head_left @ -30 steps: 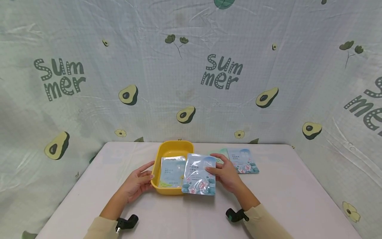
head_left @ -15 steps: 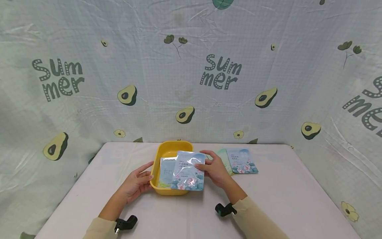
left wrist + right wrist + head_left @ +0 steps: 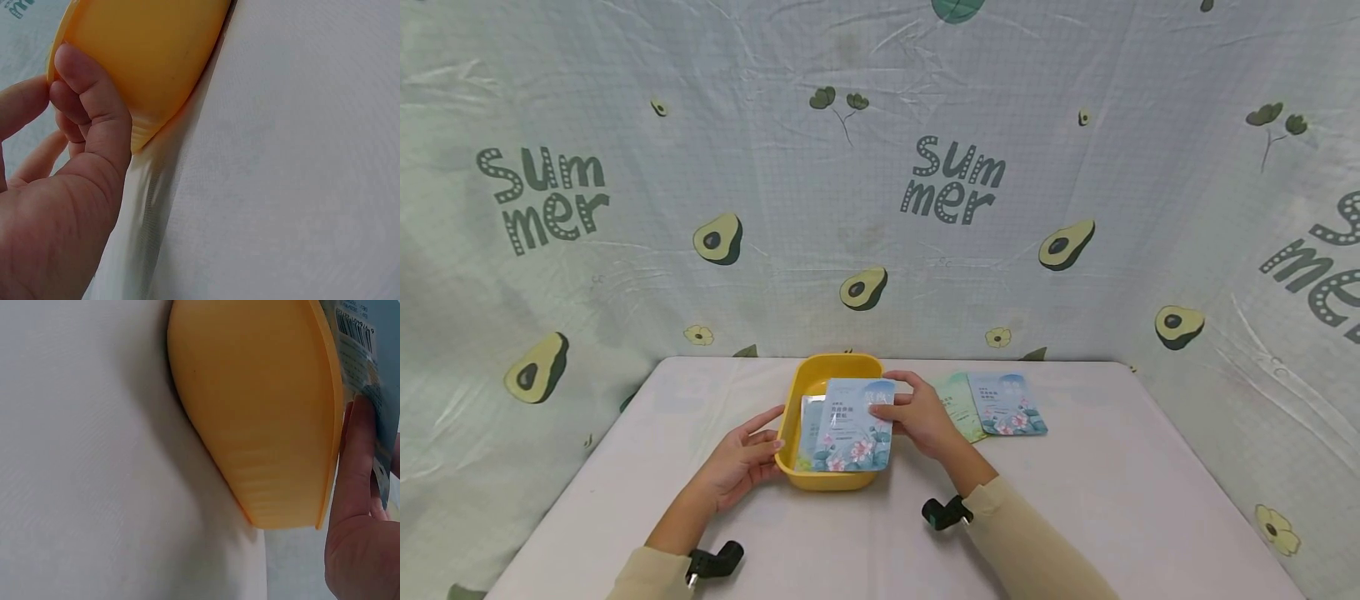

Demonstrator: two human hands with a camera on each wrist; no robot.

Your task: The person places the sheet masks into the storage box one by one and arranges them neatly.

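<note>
A yellow plastic basket [image 3: 835, 481] stands on the white table, in front of me. My left hand [image 3: 741, 467] grips its left rim; in the left wrist view, thumb and fingers [image 3: 87, 81] lie on either side of that rim. My right hand [image 3: 921, 421] pinches a flat blue face mask packet [image 3: 853, 433] with pink flowers by its right edge, thumb on the front. The packet is over the basket and overlaps its front rim. Beneath it, a paler packet [image 3: 808, 429] inside the basket is partly hidden. The right wrist view shows the held packet's back [image 3: 356, 362], with a barcode, beside the rim.
Right of the basket, another blue flowered packet [image 3: 1009, 406] lies on the table, partly over a green packet [image 3: 961, 404]. A hanging cloth [image 3: 775, 275] printed with avocados encloses the table [image 3: 1075, 500] at the back and sides.
My right hand has carried the blue face mask packet leftward, from the basket's right edge to above it, uncovering the green packet on the table. The left hand has stayed on the rim.
</note>
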